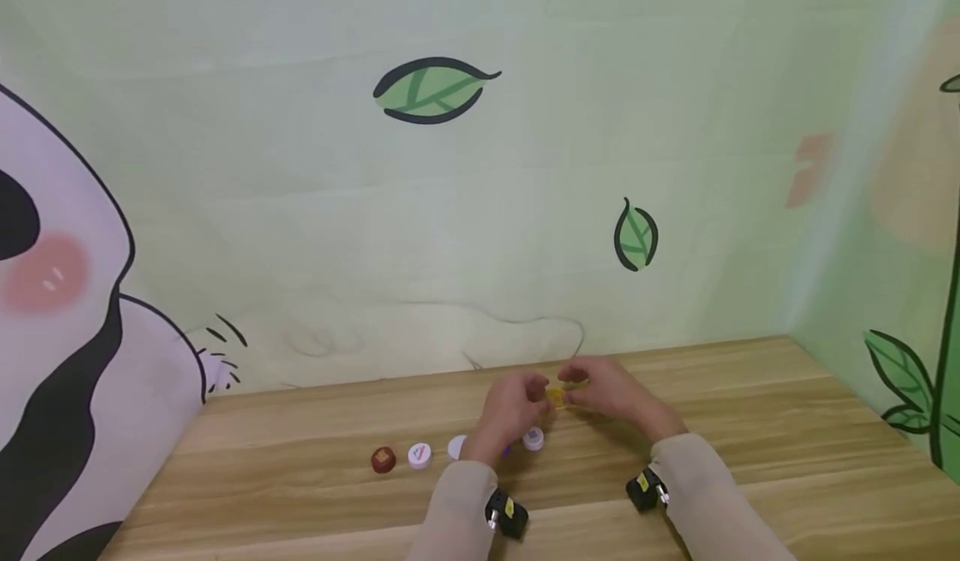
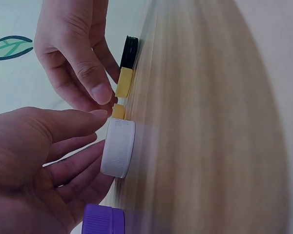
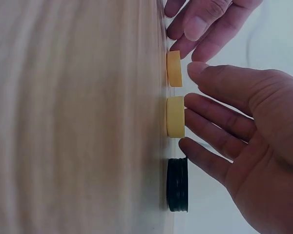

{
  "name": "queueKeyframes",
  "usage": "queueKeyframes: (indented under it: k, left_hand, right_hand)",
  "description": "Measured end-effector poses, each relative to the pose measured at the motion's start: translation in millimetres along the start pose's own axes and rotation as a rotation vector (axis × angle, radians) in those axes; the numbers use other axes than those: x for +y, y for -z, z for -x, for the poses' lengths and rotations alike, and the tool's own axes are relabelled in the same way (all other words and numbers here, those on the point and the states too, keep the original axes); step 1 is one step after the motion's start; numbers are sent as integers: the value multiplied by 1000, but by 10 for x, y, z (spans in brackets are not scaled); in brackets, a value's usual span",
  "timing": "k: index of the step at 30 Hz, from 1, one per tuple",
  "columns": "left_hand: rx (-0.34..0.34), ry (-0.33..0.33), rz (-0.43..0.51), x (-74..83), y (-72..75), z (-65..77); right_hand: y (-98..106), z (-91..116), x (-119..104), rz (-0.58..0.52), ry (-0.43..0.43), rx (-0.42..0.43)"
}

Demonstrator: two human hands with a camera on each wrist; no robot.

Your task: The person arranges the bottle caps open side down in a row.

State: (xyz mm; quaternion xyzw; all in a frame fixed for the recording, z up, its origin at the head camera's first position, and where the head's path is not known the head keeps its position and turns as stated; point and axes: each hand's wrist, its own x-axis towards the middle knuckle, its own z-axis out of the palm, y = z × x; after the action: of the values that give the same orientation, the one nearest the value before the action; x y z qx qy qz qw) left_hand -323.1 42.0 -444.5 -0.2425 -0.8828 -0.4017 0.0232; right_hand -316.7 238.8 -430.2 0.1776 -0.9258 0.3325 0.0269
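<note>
Bottle caps stand in a row on the wooden table. My left hand [image 1: 512, 411] reaches to an orange-yellow cap [image 3: 174, 68], its fingertips right at the cap's edge. From the other side comes my right hand [image 1: 611, 390], thumb tip close beside that same cap and fingers extended near a pale yellow cap [image 3: 176, 117]. Past the pale one stands a black cap [image 3: 177, 185], hidden behind the right hand in the head view. A ribbed white cap [image 2: 118, 148] sits next to the left fingers, with a purple cap [image 2: 103, 219] nearer the left wrist.
Toward the left of the row are a dark red cap [image 1: 383, 460], a white cap with a printed mark [image 1: 419, 456] and another white cap [image 1: 457, 447], partly covered by the left wrist. A printed cloth backdrop [image 1: 525, 211] rises behind the wooden table [image 1: 300, 494].
</note>
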Motion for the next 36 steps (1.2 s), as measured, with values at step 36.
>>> queueKeyframes:
  k: [36]
  left_hand:
    - [9, 24, 72, -56, 47, 44]
  right_hand:
    - [-43, -25, -22, -80, -1, 16]
